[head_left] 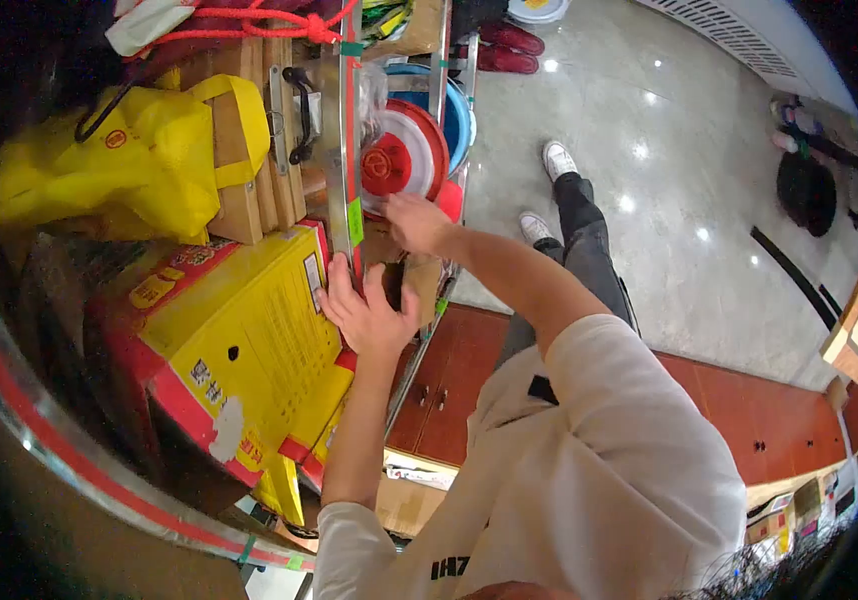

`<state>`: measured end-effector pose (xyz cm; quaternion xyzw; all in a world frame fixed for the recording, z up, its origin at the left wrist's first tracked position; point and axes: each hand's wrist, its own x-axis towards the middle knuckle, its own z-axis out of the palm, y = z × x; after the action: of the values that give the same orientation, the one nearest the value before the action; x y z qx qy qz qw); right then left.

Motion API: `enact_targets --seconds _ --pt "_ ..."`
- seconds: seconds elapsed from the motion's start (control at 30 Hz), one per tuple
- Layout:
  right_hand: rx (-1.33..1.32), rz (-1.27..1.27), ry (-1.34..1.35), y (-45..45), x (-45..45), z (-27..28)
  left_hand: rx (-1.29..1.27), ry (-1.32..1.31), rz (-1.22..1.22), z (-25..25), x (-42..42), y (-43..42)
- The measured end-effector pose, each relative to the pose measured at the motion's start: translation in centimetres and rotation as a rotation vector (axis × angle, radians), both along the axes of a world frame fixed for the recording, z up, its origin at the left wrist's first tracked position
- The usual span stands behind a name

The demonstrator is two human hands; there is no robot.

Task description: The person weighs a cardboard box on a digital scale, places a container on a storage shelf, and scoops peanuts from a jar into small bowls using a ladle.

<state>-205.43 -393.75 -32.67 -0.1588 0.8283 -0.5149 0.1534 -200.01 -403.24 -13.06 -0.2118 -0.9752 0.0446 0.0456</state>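
My left hand [369, 315] has its fingers spread, and their tips lie by the metal shelf post [342, 130] and the edge of a large yellow-and-red box [239, 345]. Between its thumb and forefinger a dark gap shows, beside a brown cardboard piece [421, 290]. Just above, my right hand [417, 225] is bent with its fingers held together, close below a round red-and-white lid [404, 155]. Whatever those fingers hold, if anything, is hidden. A blue basin [457, 125] sits behind the lid.
A yellow bag [119, 160] hangs at upper left beside wooden boards [269, 180]. Red cabinets [454, 375] run below and right. Red shoes [509, 48] stand on the shiny grey floor [669, 180]. A red-striped metal rail [59, 450] curves along lower left.
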Motion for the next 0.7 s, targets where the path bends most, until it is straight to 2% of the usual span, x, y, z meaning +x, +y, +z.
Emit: enact_targets --seconds 0.07,0.13,0.17,0.23,0.3,0.37,0.4,0.63,0.7 --pt "-0.002 0.030 0.058 -3.4 -3.1 -0.3 -0.054 0.022 0.008 -0.1 0.2 -0.1" --pt "0.321 0.355 0.176 -4.0 -6.7 1.8 -0.073 0.015 0.022 -0.2 0.3 -0.2" --pt "0.307 0.354 0.162 -4.3 -7.6 1.6 -0.076 0.020 0.031 -0.4 0.3 -0.1" --pt "0.524 0.520 0.144 -4.8 -7.8 0.0 -0.089 -0.014 0.032 -0.5 0.3 -0.2" --pt "0.526 0.446 0.162 -5.2 -5.7 -3.0 -0.060 -0.039 0.020 -0.3 0.4 -0.1" --pt "0.482 0.267 0.294 -6.1 -4.3 -5.9 -0.083 -0.046 0.033 -0.7 0.3 -0.1" --pt "0.647 0.472 0.243 -3.5 -4.8 -2.3 -0.087 -0.042 0.033 -0.7 0.2 0.1" --pt "0.652 0.422 0.181 -5.2 -6.9 -3.2 -0.099 0.017 0.006 -0.8 0.2 0.1" --pt "0.707 0.501 0.220 -5.1 -6.5 -3.8 -0.095 -0.001 0.009 -0.9 0.4 0.0"
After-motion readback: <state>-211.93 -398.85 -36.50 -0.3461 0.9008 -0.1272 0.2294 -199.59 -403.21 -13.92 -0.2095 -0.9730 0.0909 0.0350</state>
